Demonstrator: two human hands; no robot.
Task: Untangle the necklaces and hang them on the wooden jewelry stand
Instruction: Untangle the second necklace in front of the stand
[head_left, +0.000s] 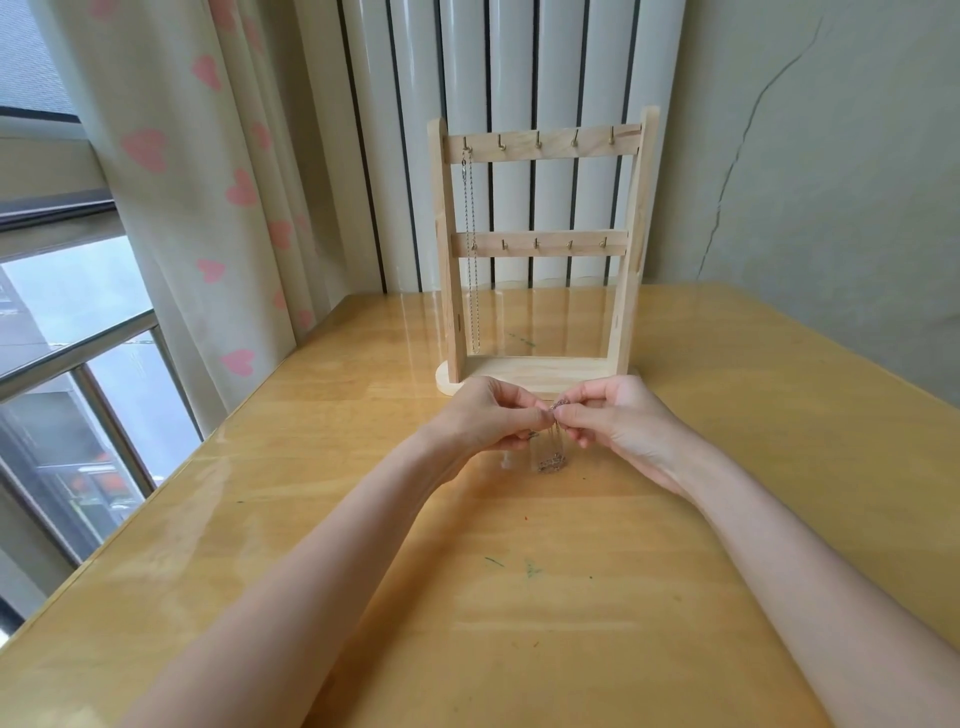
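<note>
A wooden jewelry stand with two rails of small hooks stands upright at the back of the table. One silver necklace hangs from the leftmost top hook, reaching almost to the base. In front of the stand, my left hand and my right hand meet fingertip to fingertip, each pinching a thin tangled chain. A bunched part of that chain dangles below my fingers, just above the table top.
The yellow wooden table carries a few small green marks. A heart-print curtain and a window lie to the left. A white ribbed radiator and a cracked wall stand behind the stand.
</note>
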